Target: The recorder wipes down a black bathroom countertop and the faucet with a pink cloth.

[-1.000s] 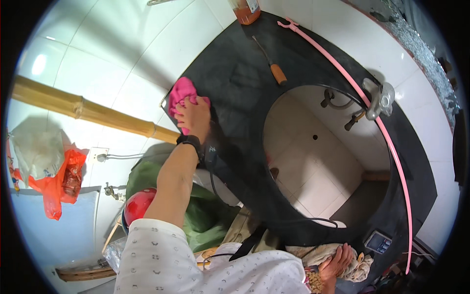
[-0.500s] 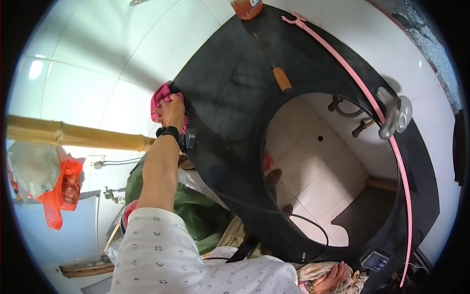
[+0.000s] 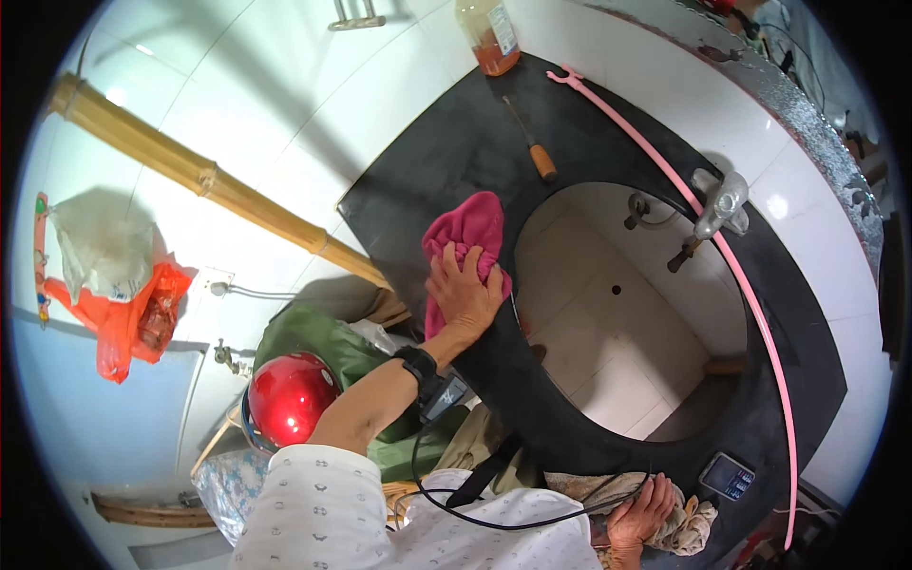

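Note:
My left hand [image 3: 465, 294] is closed over a bunched pink cloth [image 3: 470, 228], pressing it onto the black countertop [image 3: 399, 204] just left of a large round opening. The fingers dig into the folds, and part of the cloth sticks out beyond them. A dark band with a small box-like device [image 3: 443, 394] is on my left wrist. At the near edge of the counter my right hand [image 3: 642, 518] lies with fingers stretched out on a crumpled beige cloth [image 3: 692, 524]; its palm side is hidden.
A wooden-handled tool [image 3: 542, 161] with a thin shaft and a jar of orange liquid [image 3: 497, 52] sit at the back. A long pink pole [image 3: 755, 299] crosses beside the metal faucet [image 3: 724, 204]. A phone [image 3: 729, 475], red helmet [image 3: 293, 397] and bamboo pole [image 3: 214, 180] surround the counter.
My left hand has moved the pink cloth from the counter's left edge rightward, close to the round opening. My right hand stays on the beige cloth. The view has shifted, bringing the red helmet into sight.

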`<state>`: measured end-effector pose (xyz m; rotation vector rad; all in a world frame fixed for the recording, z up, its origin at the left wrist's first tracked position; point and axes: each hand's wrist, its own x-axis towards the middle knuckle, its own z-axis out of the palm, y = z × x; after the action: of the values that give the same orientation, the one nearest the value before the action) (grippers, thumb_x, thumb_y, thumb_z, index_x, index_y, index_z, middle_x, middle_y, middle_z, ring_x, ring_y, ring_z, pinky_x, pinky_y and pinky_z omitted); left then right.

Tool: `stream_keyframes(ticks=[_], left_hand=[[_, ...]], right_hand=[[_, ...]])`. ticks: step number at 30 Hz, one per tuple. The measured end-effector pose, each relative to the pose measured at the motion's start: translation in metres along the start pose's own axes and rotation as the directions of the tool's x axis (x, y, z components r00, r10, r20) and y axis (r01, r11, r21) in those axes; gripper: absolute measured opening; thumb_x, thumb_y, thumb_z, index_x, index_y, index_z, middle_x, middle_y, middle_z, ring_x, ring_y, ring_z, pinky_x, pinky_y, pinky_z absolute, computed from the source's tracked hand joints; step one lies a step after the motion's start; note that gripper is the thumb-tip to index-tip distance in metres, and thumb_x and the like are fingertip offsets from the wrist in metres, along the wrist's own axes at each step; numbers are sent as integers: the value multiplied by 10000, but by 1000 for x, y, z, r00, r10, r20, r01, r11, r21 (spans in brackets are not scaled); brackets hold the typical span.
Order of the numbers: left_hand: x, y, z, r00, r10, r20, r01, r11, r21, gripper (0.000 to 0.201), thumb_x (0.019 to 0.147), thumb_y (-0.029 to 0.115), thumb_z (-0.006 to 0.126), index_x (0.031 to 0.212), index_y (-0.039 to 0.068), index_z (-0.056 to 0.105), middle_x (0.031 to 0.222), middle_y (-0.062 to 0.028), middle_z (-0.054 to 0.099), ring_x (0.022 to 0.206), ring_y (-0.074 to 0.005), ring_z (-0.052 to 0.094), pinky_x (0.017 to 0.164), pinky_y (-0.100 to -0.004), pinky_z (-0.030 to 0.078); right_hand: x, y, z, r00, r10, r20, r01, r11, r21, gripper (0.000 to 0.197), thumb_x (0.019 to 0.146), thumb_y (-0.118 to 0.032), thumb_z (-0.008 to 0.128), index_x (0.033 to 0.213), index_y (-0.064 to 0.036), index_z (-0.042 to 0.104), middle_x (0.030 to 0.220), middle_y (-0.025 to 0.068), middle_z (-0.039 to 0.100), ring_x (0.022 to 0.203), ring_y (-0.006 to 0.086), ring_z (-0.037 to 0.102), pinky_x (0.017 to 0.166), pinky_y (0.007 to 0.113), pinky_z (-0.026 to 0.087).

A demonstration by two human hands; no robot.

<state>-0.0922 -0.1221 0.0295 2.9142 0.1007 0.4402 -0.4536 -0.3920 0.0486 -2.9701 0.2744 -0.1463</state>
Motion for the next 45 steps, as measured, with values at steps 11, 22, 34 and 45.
stream_keyframes(ticks=[11,22,34,45], left_hand=[[235,-22,68,997,81,-12,-81,997,4,462,820,447,520,1199,185,552,1348,-124,388,1267,-371,330,968,-582,299],[341,-28,87,993,97,71,-97,995,-1,517,821,505,467,1244,215,525,1357,-134,393,1239,-389,354,993,-555,287],[145,-91,22,991,-75,-112,85,992,92,355,820,349,531,1114,154,576,1205,-127,473,1153,-370,406,902,-531,355],[241,-64,-17,842,515,-163,-476,850,227,316,737,135,587,1053,125,587,1194,-146,488,1095,-401,449,867,-518,372]], right_hand=[[5,-3,-12,995,55,88,-54,999,-7,421,914,-327,396,1172,-9,494,1239,205,491,1152,387,445,975,546,326],[6,-10,-17,991,87,97,-85,996,-26,383,870,-218,481,1184,2,484,1248,200,472,1162,411,427,970,533,360],[2,-3,-2,998,26,54,-24,999,-26,399,886,-245,335,1180,16,402,1230,251,436,1128,441,424,946,598,308],[7,-9,-15,997,72,30,-72,997,30,394,866,-235,466,1181,-1,503,1277,192,467,1174,387,434,988,537,319]])
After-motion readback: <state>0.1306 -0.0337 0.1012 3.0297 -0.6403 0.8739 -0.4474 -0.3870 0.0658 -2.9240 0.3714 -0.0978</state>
